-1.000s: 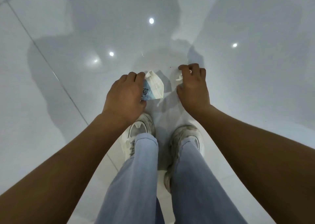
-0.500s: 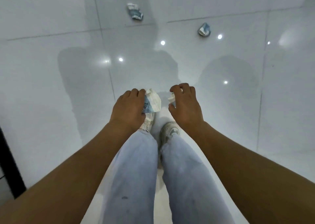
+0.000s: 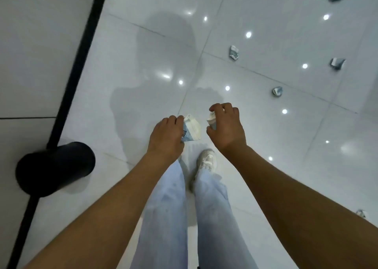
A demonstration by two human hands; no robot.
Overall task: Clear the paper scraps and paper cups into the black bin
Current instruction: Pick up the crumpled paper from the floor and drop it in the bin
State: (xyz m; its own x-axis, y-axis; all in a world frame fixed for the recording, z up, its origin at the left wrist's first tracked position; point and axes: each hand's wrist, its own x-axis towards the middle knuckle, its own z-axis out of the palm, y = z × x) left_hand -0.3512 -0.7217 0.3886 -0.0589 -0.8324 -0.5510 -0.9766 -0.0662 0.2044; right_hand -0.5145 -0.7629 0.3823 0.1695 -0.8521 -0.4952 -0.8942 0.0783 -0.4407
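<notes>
Both hands are curled shut around litter: the left hand (image 3: 165,137) grips a crushed paper cup (image 3: 191,128), the right hand (image 3: 226,125) pinches a smaller crumpled cup (image 3: 211,120). Left of the left hand stands the black bin (image 3: 55,169); more scraps (image 3: 277,91) lie beyond the right hand.

The bin (image 3: 55,169) at near left was black. The held paper cup (image 3: 191,130) was white with blue print. Jeans (image 3: 169,217) were pale blue, the floor (image 3: 266,135) glossy white.
</notes>
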